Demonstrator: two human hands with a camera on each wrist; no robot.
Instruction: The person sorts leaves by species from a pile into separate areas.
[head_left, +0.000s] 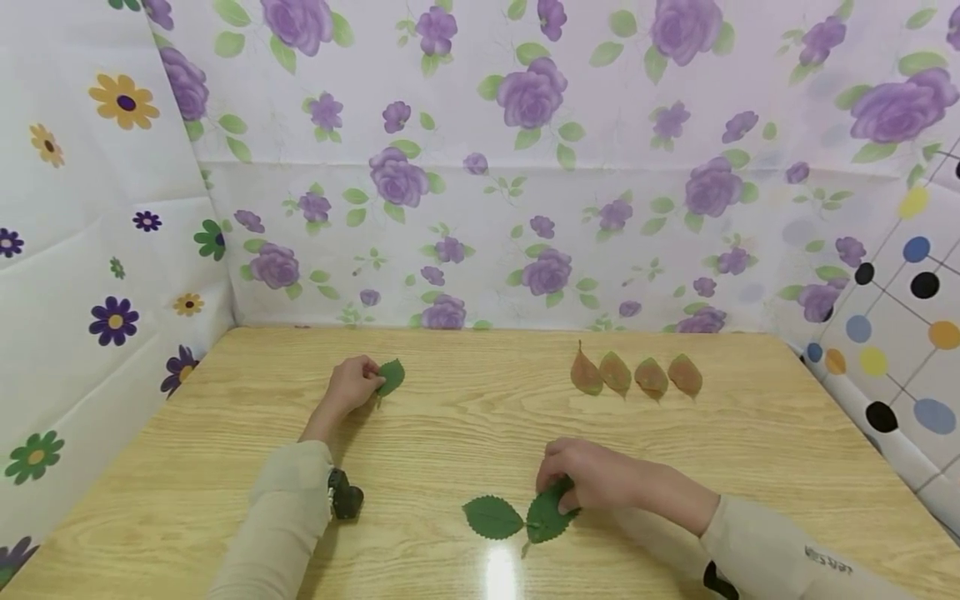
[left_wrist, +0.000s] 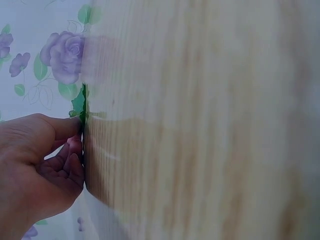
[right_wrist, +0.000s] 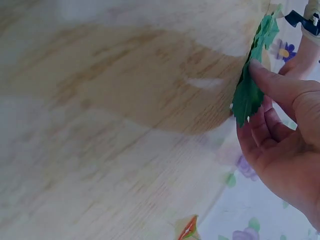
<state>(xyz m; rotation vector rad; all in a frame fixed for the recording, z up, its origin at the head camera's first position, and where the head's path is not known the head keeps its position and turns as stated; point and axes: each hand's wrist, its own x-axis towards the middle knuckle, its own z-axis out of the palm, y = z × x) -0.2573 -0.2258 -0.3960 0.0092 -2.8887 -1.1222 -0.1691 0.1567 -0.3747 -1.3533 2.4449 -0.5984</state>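
At the back left of the table, my left hand (head_left: 351,387) pinches the edge of a small green leaf (head_left: 392,377) lying at the tabletop. The left wrist view shows the thumb on that leaf (left_wrist: 78,102), close against the wood. Front and centre, my right hand (head_left: 596,475) holds a larger green leaf (head_left: 547,518) with toothed edges, between thumb and fingers. A second toothed green leaf (head_left: 492,517) lies flat to its left, their stem ends meeting. From the right wrist, the gripped leaf (right_wrist: 247,95) appears nearly edge-on, with the thumb over its face.
Several reddish-brown leaves (head_left: 651,377) lie in a row at the back right of the wooden table (head_left: 450,433). A purple-flowered cloth (head_left: 465,208) hangs behind it. Patterned cloths also stand along the left and right sides.
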